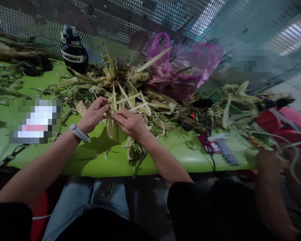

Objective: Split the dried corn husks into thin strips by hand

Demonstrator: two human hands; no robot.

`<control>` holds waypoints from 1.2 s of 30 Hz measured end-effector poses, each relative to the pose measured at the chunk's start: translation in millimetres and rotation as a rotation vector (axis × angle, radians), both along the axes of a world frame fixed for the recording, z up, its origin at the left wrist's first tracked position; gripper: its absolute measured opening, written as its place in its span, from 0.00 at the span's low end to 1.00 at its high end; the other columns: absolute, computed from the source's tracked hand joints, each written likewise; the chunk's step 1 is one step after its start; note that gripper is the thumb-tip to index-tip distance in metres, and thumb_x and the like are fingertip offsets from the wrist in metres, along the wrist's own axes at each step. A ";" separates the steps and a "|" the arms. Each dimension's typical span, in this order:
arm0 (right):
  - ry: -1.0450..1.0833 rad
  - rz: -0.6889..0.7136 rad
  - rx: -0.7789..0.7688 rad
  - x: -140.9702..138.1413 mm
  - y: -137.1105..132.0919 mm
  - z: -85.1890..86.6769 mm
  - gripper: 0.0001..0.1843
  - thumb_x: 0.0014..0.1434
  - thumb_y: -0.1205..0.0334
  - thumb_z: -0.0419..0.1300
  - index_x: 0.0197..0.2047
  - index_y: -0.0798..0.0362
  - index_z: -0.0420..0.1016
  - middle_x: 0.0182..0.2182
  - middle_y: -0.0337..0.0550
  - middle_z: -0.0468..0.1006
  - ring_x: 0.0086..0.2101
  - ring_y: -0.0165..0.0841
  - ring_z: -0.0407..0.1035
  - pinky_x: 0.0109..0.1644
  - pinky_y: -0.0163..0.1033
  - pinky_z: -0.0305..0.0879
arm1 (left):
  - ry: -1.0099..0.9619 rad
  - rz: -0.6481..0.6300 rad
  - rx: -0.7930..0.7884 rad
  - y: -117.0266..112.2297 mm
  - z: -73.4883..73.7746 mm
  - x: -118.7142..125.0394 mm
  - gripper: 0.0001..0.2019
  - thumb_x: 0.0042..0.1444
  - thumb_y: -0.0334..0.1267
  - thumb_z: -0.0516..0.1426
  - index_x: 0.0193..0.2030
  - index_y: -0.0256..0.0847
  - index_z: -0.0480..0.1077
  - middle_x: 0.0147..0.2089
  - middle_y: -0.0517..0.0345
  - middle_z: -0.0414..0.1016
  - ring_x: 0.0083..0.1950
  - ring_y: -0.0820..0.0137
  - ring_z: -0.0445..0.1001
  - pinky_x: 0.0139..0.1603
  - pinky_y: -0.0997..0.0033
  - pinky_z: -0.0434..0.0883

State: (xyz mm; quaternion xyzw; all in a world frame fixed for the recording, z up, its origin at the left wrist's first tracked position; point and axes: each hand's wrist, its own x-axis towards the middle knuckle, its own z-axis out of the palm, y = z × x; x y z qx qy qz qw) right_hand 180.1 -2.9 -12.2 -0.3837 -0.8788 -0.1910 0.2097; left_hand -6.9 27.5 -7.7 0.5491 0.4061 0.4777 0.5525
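Note:
Pale husk strips (110,129), some crossing one another, are pinched between my two hands over the green table (95,167). My left hand (95,113), with a pale watch on its wrist, closes thumb and fingertips on the strips' left side. From the right, my right hand (130,123) grips the same strips, its fingers curled and close to the left hand's fingertips. Several strip ends fan up and to the right, and one hangs down below the fingers. Where the strips cross is partly hidden by my fingers. Behind lies a heap of dried husks and stalks (95,82).
A black bottle (74,55) stands at the back left, and a pink plastic bag (175,77) behind the heap. A phone-like blurred thing (36,120) lies left. At right are another person's hands (268,160), a pale cord (294,160) and red containers (294,140). Perforated mesh (120,30) rises behind.

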 end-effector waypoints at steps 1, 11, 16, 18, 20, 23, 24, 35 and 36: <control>-0.018 -0.003 0.034 -0.7 -1.9 1.0 0.15 0.69 0.63 0.52 0.51 0.50 0.79 0.45 0.43 0.81 0.35 0.30 0.71 0.34 0.36 0.60 | 0.014 -0.009 -0.002 -0.8 0.4 -0.2 0.04 0.58 0.35 0.59 0.38 0.41 0.67 0.34 0.62 0.66 0.33 0.76 0.67 0.31 0.78 0.70; -0.063 0.000 0.141 -2.2 -3.1 3.3 0.14 0.69 0.65 0.52 0.49 0.51 0.79 0.49 0.47 0.79 0.42 0.35 0.71 0.47 0.44 0.58 | -0.143 -0.126 -0.151 -2.7 10.3 -4.8 0.11 0.54 0.36 0.63 0.38 0.41 0.64 0.33 0.62 0.68 0.32 0.75 0.70 0.32 0.74 0.72; -0.031 -0.007 0.130 2.4 -1.1 5.5 0.14 0.69 0.63 0.52 0.49 0.51 0.79 0.51 0.46 0.78 0.43 0.35 0.71 0.49 0.44 0.57 | -0.030 -0.039 -0.054 0.7 7.9 -4.5 0.09 0.53 0.31 0.63 0.38 0.40 0.67 0.26 0.66 0.63 0.25 0.78 0.60 0.23 0.79 0.57; -0.029 0.001 0.138 5.1 -0.6 7.0 0.13 0.69 0.63 0.53 0.49 0.51 0.78 0.52 0.46 0.78 0.45 0.36 0.71 0.49 0.44 0.58 | -0.015 -0.012 -0.004 2.0 7.1 -4.7 0.10 0.51 0.30 0.64 0.39 0.40 0.69 0.25 0.66 0.62 0.24 0.79 0.58 0.23 0.78 0.55; -0.025 0.015 0.168 8.0 -0.2 8.9 0.13 0.69 0.64 0.53 0.49 0.51 0.78 0.52 0.46 0.78 0.45 0.36 0.71 0.49 0.44 0.58 | -0.073 -0.028 -0.006 3.6 6.8 -5.7 0.12 0.49 0.30 0.65 0.40 0.39 0.70 0.26 0.65 0.65 0.25 0.79 0.58 0.24 0.78 0.55; -0.027 0.047 0.213 11.6 0.8 12.1 0.12 0.68 0.64 0.54 0.50 0.50 0.77 0.51 0.44 0.78 0.43 0.34 0.71 0.46 0.42 0.60 | -0.201 -0.078 -0.105 6.3 7.1 -7.9 0.11 0.46 0.31 0.68 0.36 0.37 0.73 0.28 0.63 0.68 0.24 0.80 0.59 0.23 0.78 0.55; -0.034 0.056 0.206 12.3 1.2 12.9 0.12 0.68 0.64 0.54 0.50 0.49 0.77 0.51 0.43 0.78 0.43 0.33 0.71 0.46 0.42 0.60 | -0.227 -0.085 -0.150 7.0 7.4 -8.5 0.11 0.45 0.32 0.68 0.34 0.36 0.73 0.28 0.62 0.69 0.24 0.81 0.59 0.23 0.78 0.55; 0.130 0.086 0.165 16.3 2.0 13.8 0.10 0.67 0.61 0.57 0.49 0.45 0.77 0.48 0.41 0.79 0.45 0.33 0.72 0.47 0.41 0.66 | 0.082 -0.145 0.040 -1.5 11.1 -5.6 0.11 0.49 0.43 0.67 0.34 0.37 0.77 0.32 0.57 0.75 0.34 0.72 0.69 0.35 0.73 0.65; 0.206 0.073 0.150 17.0 2.8 15.1 0.09 0.67 0.60 0.57 0.48 0.45 0.77 0.47 0.41 0.79 0.45 0.33 0.72 0.47 0.41 0.66 | 0.126 -0.182 0.063 -2.7 11.5 -5.6 0.12 0.51 0.44 0.66 0.35 0.38 0.77 0.33 0.57 0.76 0.36 0.71 0.70 0.37 0.72 0.67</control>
